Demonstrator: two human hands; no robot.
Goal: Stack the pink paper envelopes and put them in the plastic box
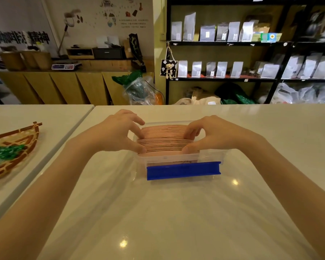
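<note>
Bright overhead glare spots on the table; edges warp.

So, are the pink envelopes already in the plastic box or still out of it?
In. The pink envelopes stand on edge inside the plastic box, with the left hand and right hand pressing their ends.

To my left a woven basket sits on the neighbouring white counter, with something green and shiny inside it, perhaps wrapped sweets. Beyond the counter stands a black shelf unit lined with silver pouches, and a small teddy bear hangs at its left end. A digital scale rests on the wooden sideboard. A clear plastic bag slumps on the floor.
</note>
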